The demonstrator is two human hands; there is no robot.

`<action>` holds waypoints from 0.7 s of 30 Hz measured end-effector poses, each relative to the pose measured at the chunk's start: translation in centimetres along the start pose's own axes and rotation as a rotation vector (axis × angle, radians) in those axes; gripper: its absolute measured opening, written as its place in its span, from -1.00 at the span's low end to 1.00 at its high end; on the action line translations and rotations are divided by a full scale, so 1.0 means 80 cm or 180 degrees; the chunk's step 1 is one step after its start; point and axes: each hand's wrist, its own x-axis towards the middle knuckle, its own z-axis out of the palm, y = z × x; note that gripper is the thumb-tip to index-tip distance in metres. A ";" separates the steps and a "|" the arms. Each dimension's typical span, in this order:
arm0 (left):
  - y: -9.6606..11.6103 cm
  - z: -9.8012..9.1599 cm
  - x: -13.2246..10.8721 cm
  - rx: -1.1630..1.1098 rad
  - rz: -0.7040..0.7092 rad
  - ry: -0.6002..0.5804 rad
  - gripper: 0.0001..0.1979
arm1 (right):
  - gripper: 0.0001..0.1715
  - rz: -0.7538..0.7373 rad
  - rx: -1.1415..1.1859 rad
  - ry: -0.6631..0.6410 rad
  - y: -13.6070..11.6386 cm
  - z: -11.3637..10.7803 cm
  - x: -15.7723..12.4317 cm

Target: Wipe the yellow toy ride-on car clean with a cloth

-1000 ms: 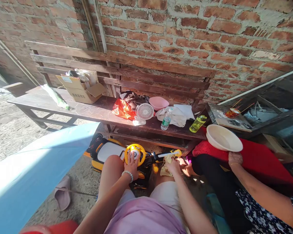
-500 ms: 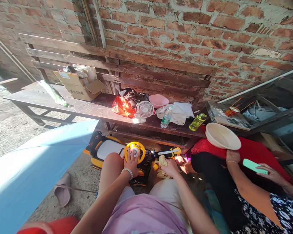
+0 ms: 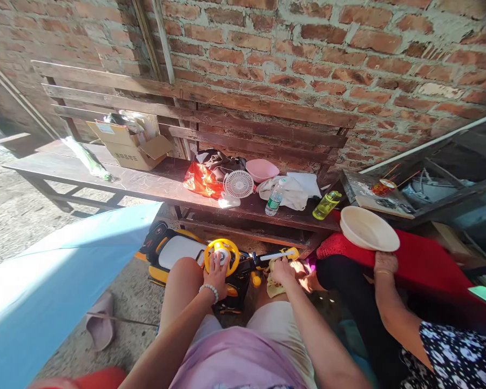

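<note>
My left hand [image 3: 216, 274] lies with fingers spread on the hub of a yellow steering wheel [image 3: 236, 260]. The wheel belongs to a black and yellow ride-on toy [image 3: 182, 251] with a white seat. My right hand [image 3: 282, 272] is closed on a pale yellow cloth [image 3: 276, 289], which hangs below the fingers beside the toy's front bar [image 3: 272, 255]. A round yellow knob [image 3: 256, 281] sits left of the cloth.
A wooden bench [image 3: 146, 186] carries a cardboard box [image 3: 132, 154], a fan [image 3: 238, 184], a water bottle [image 3: 274, 199] and a green bottle [image 3: 326, 205]. On the right, a seated person's hand [image 3: 386, 263] touches a cream basin [image 3: 368, 229]. A blue umbrella [image 3: 76, 275] covers the lower left.
My right hand has moved slightly up, and the cloth hangs lower and more spread out. The other person's green phone has moved right, to the frame edge. My left hand stays on the wheel.
</note>
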 end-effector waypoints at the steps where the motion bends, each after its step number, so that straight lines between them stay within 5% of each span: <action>1: -0.001 0.002 0.001 0.0000 -0.0004 0.0015 0.21 | -0.29 -0.0108 -0.0117 -0.0049 -0.004 0.003 -0.005; 9: -0.008 0.015 0.007 0.0038 0.0056 0.0151 0.20 | -0.16 -0.0708 -0.0356 -0.0169 0.007 0.007 -0.025; 21: -0.004 0.002 -0.002 0.0081 0.0065 0.0120 0.15 | -0.01 -0.0133 -0.0420 -0.0259 0.054 -0.006 -0.002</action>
